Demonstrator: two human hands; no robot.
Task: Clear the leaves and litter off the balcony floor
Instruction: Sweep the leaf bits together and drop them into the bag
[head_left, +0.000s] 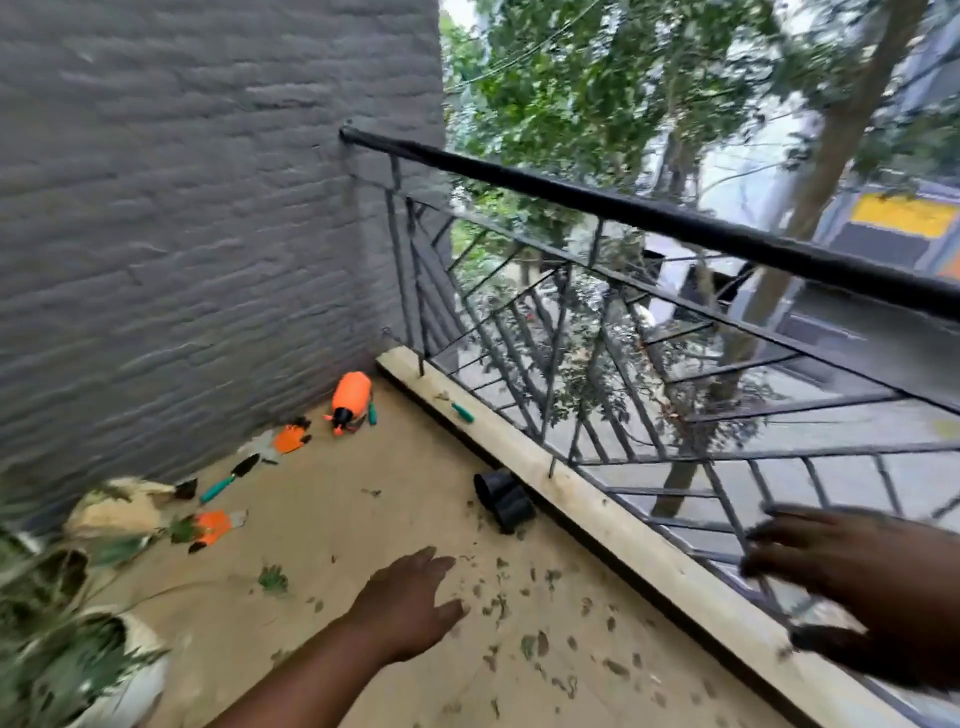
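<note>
Balcony floor (332, 519), tan, seen from above; small leaf scraps (519, 608) scattered over it, thickest near the low kerb (613, 514) under the railing (649, 218); one larger green leaf (272, 578) lies apart to the left. Left hand (410, 603) held out over the floor, fingers straight and together, holding nothing. Right hand (857, 582) blurred, in front of the railing, fingers spread, nothing visibly held. Black pot (504, 499) on its side, against the kerb. By the grey wall (182, 234): orange sprayer (350, 395) on its side, orange-and-grey gloves (283, 440), a green-handled trowel (228, 478). Potted plants (62, 623) at lower left, blurred.
</note>
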